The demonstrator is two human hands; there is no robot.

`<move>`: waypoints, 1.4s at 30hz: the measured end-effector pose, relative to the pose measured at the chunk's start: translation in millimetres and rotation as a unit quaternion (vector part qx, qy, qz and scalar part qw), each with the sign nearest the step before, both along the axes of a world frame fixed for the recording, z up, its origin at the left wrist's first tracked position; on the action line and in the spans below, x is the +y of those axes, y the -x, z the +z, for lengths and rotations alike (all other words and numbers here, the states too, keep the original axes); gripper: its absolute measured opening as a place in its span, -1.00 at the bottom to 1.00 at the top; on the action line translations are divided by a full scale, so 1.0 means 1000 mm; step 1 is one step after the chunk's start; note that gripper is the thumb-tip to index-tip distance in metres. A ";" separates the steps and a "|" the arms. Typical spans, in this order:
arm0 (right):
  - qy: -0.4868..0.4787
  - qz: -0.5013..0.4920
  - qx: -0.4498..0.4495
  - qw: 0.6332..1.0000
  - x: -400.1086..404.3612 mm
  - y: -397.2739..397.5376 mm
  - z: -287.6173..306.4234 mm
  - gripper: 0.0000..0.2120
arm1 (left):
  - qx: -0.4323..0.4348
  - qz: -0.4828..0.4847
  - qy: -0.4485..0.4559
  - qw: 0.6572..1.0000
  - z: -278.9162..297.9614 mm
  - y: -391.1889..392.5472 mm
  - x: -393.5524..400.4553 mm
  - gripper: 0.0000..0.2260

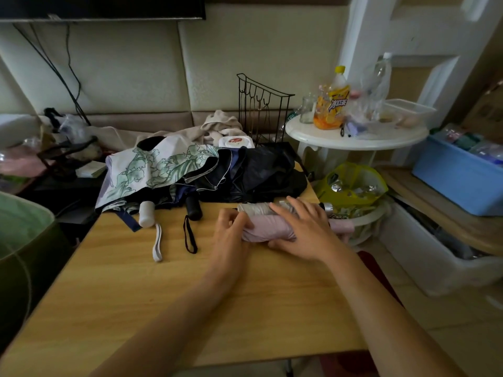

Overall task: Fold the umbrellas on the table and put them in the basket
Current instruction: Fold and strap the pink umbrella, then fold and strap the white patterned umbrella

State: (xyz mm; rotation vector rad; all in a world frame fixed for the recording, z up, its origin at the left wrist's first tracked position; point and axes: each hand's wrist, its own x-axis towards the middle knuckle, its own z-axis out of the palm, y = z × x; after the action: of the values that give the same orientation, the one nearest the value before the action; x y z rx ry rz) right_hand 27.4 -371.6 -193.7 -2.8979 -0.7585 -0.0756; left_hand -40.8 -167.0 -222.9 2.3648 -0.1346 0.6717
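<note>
The pink umbrella lies at the table's right edge, long axis left to right, its handle end seemingly pointing right toward the basket. The left hand pinches its near end; the right hand wraps over the roll. Loosen either, and I'd expect the fabric to spring open.
</note>
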 end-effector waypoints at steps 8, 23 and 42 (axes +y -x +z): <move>0.013 -0.015 -0.012 1.000 0.003 -0.011 -0.006 0.06 | 0.006 -0.022 -0.026 0.999 -0.005 -0.009 0.005 -0.66; -0.100 -0.032 -0.136 0.985 0.094 -0.021 -0.014 -0.61 | 0.123 0.302 0.023 0.945 0.010 -0.026 0.171 -0.64; -0.141 -0.021 -0.157 0.977 0.129 0.000 -0.015 -0.86 | 0.066 0.233 0.366 0.899 0.046 0.009 0.206 -0.74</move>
State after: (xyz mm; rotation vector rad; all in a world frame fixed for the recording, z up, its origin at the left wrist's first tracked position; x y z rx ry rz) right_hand 27.1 -243.0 -208.4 -2.6579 -0.6682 -0.6066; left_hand -49.5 38.9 -177.2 1.6891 0.6587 0.6283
